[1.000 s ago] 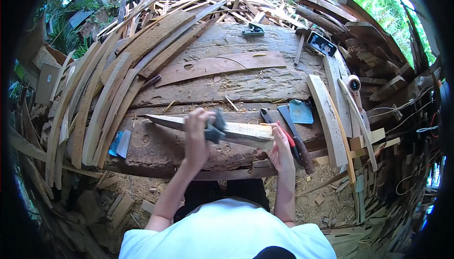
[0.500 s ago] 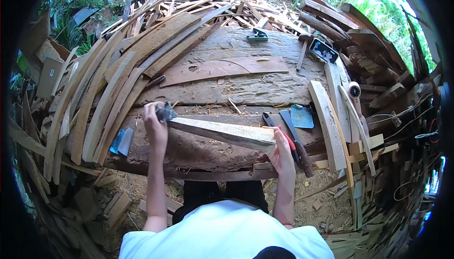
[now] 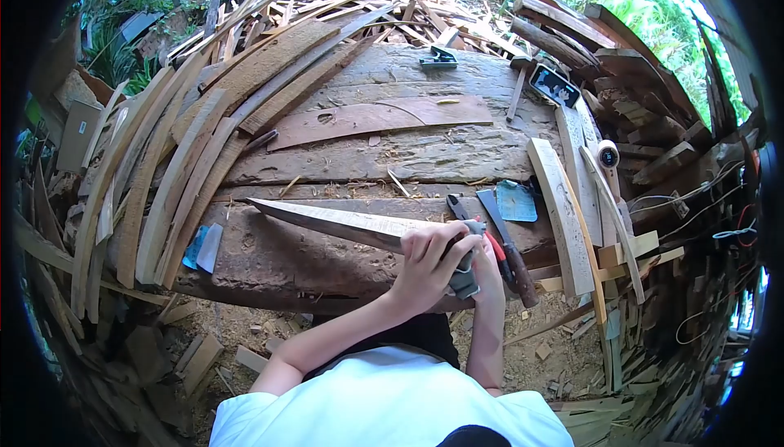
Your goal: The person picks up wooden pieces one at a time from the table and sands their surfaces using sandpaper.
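Note:
A long tapered piece of wood [image 3: 339, 221], pale on top and dark along its side, lies slantwise above the bench with its pointed end at the left. My left hand [image 3: 433, 255] is closed around a folded grey sheet that looks like sandpaper [image 3: 465, 284], pressed at the wood's right end. Close beside it, my right hand [image 3: 487, 271] grips that same end; its fingers are partly hidden behind the left hand and the sheet. Just right of my hands lie pliers with red handles [image 3: 495, 247] and a wooden-handled blade tool [image 3: 523, 274].
The rough plank bench [image 3: 269, 171] carries curved boards [image 3: 180, 190] at the left and a thick plank [image 3: 563, 218] at the right. Blue sheets [image 3: 516, 201], a hammer [image 3: 516, 92], a phone [image 3: 555, 85] and a stapler-like tool [image 3: 438, 58] also lie there. Scrap wood is heaped behind.
My left hand has slid the grey sheet from the wood's left end to its right end, beside my right hand. The pointed left end is now uncovered.

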Action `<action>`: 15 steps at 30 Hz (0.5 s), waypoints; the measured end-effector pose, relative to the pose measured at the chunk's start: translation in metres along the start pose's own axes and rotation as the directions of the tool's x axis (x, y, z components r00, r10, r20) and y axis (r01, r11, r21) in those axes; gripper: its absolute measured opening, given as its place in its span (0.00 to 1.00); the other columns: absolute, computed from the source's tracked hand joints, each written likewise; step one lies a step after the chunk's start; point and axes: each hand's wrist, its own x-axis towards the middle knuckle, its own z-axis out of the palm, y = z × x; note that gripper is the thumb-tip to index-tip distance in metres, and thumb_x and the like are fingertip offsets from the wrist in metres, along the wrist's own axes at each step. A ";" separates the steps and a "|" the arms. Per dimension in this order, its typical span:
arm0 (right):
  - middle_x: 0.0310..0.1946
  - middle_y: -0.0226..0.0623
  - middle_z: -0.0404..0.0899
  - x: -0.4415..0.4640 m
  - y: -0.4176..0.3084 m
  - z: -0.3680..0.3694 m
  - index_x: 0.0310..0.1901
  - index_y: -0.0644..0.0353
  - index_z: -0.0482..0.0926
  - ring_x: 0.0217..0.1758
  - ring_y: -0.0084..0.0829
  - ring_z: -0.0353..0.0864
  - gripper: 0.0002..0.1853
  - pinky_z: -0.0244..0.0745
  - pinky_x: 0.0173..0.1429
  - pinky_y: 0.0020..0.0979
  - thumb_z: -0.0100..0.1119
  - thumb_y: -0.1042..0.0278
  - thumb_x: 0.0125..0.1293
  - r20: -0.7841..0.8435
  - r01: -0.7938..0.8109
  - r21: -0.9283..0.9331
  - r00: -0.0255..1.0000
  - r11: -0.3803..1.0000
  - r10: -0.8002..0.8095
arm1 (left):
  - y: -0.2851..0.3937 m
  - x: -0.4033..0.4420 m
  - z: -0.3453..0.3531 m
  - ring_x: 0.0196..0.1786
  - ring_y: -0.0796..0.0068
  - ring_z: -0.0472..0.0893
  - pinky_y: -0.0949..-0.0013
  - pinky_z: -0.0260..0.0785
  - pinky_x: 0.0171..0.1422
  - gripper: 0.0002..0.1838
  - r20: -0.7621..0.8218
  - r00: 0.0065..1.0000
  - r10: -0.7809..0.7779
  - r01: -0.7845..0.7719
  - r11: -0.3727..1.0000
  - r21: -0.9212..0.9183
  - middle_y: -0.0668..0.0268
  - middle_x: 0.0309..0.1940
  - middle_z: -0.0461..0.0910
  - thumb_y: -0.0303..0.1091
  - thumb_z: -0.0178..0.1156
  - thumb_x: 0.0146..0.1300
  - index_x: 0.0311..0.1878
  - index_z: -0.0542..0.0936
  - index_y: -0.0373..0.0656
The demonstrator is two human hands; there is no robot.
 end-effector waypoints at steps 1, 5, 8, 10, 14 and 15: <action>0.42 0.30 0.80 -0.002 -0.003 0.004 0.60 0.58 0.70 0.35 0.14 0.83 0.17 0.77 0.30 0.13 0.55 0.61 0.76 0.007 -0.017 0.014 1.000 1.000 0.017 | -0.004 -0.003 -0.002 0.55 0.64 0.71 0.59 0.55 0.59 0.28 0.004 1.000 0.005 -0.005 0.999 0.043 0.67 0.55 0.73 0.29 0.65 0.50 0.58 0.76 0.53; 0.43 0.31 0.80 0.002 -0.005 0.004 0.58 0.61 0.70 0.37 0.13 0.83 0.16 0.79 0.32 0.14 0.54 0.61 0.77 0.070 -0.081 0.020 0.994 0.997 0.080 | -0.028 -0.014 -0.012 0.55 0.69 0.70 0.61 0.51 0.59 0.27 -0.029 0.997 -0.066 0.070 0.981 0.180 0.70 0.55 0.72 0.27 0.64 0.54 0.59 0.74 0.55; 0.42 0.35 0.80 0.002 -0.007 0.007 0.57 0.63 0.70 0.37 0.17 0.85 0.16 0.83 0.34 0.20 0.53 0.60 0.77 0.106 -0.087 -0.009 0.990 0.996 0.087 | -0.058 -0.021 -0.029 0.56 0.70 0.70 0.61 0.50 0.60 0.26 -0.156 0.978 -0.138 0.182 0.931 0.317 0.69 0.53 0.72 0.24 0.65 0.54 0.57 0.74 0.54; 0.43 0.38 0.81 0.001 -0.008 0.007 0.56 0.64 0.71 0.37 0.21 0.86 0.16 0.85 0.36 0.26 0.52 0.59 0.78 0.177 -0.073 -0.018 0.981 0.997 0.075 | -0.078 -0.026 -0.049 0.58 0.66 0.70 0.60 0.52 0.62 0.25 -0.198 0.952 -0.233 0.290 0.895 0.340 0.66 0.55 0.72 0.21 0.63 0.56 0.58 0.73 0.51; 0.46 0.40 0.81 0.000 -0.010 0.007 0.56 0.65 0.70 0.37 0.24 0.86 0.17 0.87 0.37 0.31 0.52 0.58 0.78 0.189 -0.088 0.014 0.978 0.996 0.084 | -0.115 -0.026 -0.094 0.61 0.58 0.71 0.58 0.61 0.66 0.31 -0.262 0.861 -0.436 0.507 0.699 0.504 0.61 0.59 0.73 0.19 0.71 0.48 0.58 0.74 0.44; 0.46 0.40 0.81 0.000 -0.009 0.006 0.56 0.64 0.70 0.38 0.24 0.86 0.17 0.86 0.38 0.29 0.51 0.59 0.78 0.205 -0.096 0.020 0.975 0.995 0.090 | -0.134 -0.032 -0.101 0.60 0.59 0.73 0.58 0.63 0.66 0.34 -0.298 0.831 -0.470 0.555 0.662 0.504 0.61 0.58 0.75 0.18 0.74 0.43 0.57 0.76 0.44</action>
